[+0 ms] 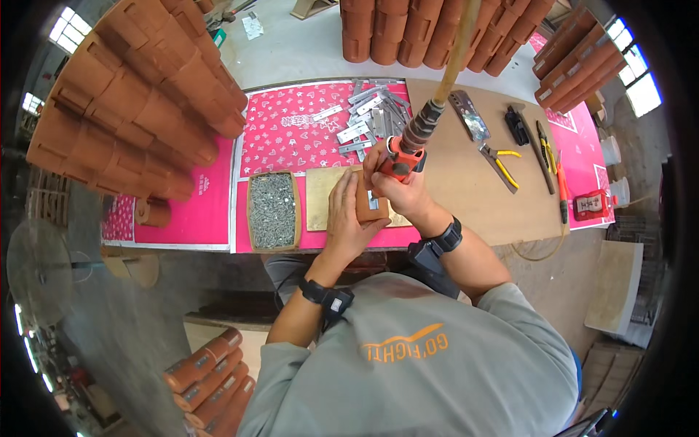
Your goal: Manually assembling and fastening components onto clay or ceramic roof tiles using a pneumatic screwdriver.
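My left hand is wrapped around a reddish-brown piece that lies on a pale wooden board. A small silver metal plate sits on the top face of that piece. In my right hand is a red-and-black power driver, held upright over the piece. Its tip is hidden behind my hand. A yellowish hose runs up from the driver. Left of my left hand stands an open box of screws. Loose silver metal plates lie heaped beyond the driver.
Reddish-brown cylinders are stacked at the left, along the back and at the far right. To the right lie a phone, yellow-handled pliers, a red-handled screwdriver and a red container.
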